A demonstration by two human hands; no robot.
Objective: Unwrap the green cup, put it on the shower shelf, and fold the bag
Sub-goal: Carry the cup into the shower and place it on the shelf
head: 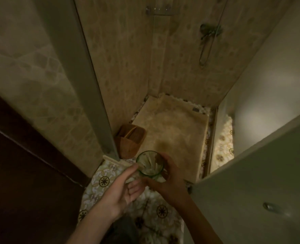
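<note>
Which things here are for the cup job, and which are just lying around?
For the job:
green cup, held by the right hand
clear bag around it, hard to see
left hand, reaching in
shower shelf, high on the wall

Just lying around:
wicker basket
shower tap

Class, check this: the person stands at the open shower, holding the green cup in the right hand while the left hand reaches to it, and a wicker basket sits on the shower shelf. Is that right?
Not quite. In the head view the wicker basket sits on the floor in the shower's left corner, not on the shower shelf high on the wall. The right hand does hold the green cup, with the left hand reaching to it.
</note>
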